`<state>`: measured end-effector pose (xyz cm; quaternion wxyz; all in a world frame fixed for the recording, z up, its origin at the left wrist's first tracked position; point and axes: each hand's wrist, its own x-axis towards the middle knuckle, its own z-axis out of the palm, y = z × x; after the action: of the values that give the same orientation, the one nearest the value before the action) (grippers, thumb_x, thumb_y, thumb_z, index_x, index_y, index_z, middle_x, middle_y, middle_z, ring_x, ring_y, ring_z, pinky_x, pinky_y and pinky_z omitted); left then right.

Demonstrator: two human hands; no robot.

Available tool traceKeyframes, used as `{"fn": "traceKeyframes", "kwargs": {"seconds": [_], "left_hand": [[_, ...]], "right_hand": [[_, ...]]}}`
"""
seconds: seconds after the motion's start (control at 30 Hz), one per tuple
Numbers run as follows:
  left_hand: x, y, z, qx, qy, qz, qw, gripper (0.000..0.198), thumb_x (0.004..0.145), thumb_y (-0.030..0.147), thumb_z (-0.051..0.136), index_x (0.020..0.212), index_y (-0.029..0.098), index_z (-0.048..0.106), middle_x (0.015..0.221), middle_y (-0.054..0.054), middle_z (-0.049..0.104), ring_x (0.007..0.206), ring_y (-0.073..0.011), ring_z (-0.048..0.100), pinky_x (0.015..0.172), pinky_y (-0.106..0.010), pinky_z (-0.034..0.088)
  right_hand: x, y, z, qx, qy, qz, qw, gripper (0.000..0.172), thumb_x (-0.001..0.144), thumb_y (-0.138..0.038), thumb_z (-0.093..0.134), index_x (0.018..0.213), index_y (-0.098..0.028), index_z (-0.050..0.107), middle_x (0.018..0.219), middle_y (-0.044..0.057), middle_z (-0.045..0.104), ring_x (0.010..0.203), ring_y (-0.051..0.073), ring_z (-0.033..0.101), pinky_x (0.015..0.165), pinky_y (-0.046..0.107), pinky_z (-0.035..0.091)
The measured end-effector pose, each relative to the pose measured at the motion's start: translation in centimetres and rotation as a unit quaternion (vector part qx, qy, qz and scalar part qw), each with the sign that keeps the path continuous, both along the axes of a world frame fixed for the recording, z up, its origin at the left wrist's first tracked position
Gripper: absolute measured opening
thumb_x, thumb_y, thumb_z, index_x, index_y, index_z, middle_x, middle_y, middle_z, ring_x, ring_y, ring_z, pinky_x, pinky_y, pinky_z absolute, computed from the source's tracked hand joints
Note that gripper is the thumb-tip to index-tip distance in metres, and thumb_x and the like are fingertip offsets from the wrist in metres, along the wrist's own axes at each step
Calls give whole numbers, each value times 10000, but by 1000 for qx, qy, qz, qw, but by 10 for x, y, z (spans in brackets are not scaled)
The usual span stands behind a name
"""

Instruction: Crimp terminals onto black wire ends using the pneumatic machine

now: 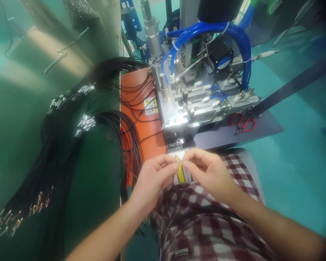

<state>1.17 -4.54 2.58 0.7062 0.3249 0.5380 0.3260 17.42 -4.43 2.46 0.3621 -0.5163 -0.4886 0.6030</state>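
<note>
My left hand (155, 177) and my right hand (210, 174) meet fingertip to fingertip over my lap, just in front of the machine (179, 108). Thumb and forefinger are pinched together on each. Whatever lies between the fingertips is too small to make out. Behind them shows a white label with a yellow mark (181, 175) on the machine's front. To the left of my hands, black cables (130, 134) run over an orange cover (152, 148) with a warning sticker (151, 106).
Bundles of black cables (51, 152) with silver connectors (85, 125) and bare wire ends (40, 203) lie on the green surface at left. Red-handled pliers (243, 125) rest on the dark base plate at right. Blue air hoses (244, 47) arch over the machine; a dark bar (293, 83) slants at right.
</note>
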Motion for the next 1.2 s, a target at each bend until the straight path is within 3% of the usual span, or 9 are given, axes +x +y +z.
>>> {"fn": "traceKeyframes", "kwargs": {"seconds": [0.13,0.3,0.37,0.6,0.77,0.87,1.0,1.2], "left_hand": [[0,0,1,-4,-54,5,999,134,779,272,684,769,149,632,555,52,492,425,-18,308,481,-205,194],[4,-1,4,34,6,-7,999,143,816,291,665,811,152,631,511,57,472,464,-51,386,514,-201,286],[6,-3,7,55,37,-6,998,146,827,297,657,828,157,619,529,46,500,493,-69,437,529,-205,327],[7,-2,13,68,66,-18,995,155,850,318,638,859,169,599,526,56,454,503,-64,396,511,-197,287],[9,7,13,33,24,-12,999,154,826,284,661,800,146,599,538,70,372,498,-45,278,491,-201,192],[12,11,14,31,30,3,999,161,812,278,670,778,139,596,515,72,369,489,-45,276,495,-204,194],[14,10,16,36,46,16,998,155,791,275,688,790,142,607,507,66,398,485,-51,313,500,-205,215],[14,7,15,30,62,8,998,168,799,316,686,824,160,629,517,60,413,497,-57,321,491,-199,225]], "right_hand": [[-5,-4,-3,-31,28,0,999,168,875,-275,541,736,-184,521,482,-93,383,420,65,350,401,187,313],[-4,-8,-9,101,-56,-29,993,160,880,-237,536,728,-189,524,652,-25,521,553,94,475,492,206,397],[-3,-8,-11,110,-68,-24,991,162,884,-243,532,731,-191,526,672,-15,538,574,102,499,510,213,413],[-2,-3,-3,-42,48,-15,998,209,882,-348,550,751,-192,506,462,-93,418,398,69,390,403,184,331],[3,1,-2,-68,51,-8,996,200,881,-348,557,769,-185,528,479,-93,410,407,63,369,399,181,310],[8,2,-6,1,6,-38,999,151,887,-313,554,802,-188,566,566,-58,480,461,79,416,429,204,354],[12,5,-8,172,-79,-73,979,62,867,-197,578,815,-195,611,805,12,605,618,111,525,561,247,439],[8,5,-8,263,-137,-68,953,85,849,-150,607,784,-201,626,770,2,607,570,103,511,543,253,438]]}}
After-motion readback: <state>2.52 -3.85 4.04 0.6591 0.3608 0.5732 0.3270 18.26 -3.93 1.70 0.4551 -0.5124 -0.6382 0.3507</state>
